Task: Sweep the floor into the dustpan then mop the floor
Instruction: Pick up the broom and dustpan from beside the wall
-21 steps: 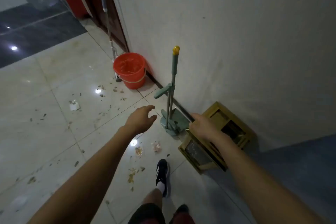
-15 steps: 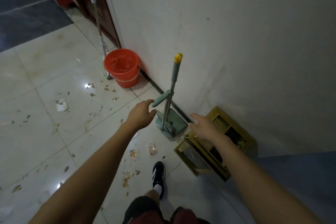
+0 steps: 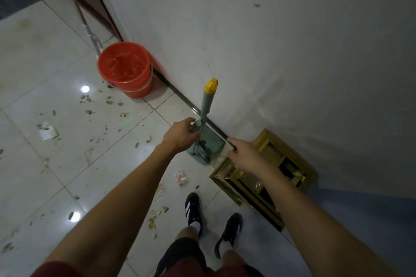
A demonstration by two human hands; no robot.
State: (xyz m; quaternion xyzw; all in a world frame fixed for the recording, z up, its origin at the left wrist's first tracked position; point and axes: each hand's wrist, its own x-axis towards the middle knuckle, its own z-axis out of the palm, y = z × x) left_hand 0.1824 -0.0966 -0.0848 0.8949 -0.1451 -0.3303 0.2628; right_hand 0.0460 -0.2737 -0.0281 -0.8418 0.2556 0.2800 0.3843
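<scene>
Here a teal dustpan (image 3: 208, 145) with a yellow-capped upright handle is gripped by the left hand (image 3: 181, 135); a thin dark rod (image 3: 221, 135) is held in the right hand (image 3: 242, 156)

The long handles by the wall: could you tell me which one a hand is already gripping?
The green, yellow-capped handle, gripped by the left hand.

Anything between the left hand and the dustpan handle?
Nothing visible. The left hand already has its fingers curled round the short teal dustpan handle. The right hand holds a thin dark rod off to the side.
</scene>
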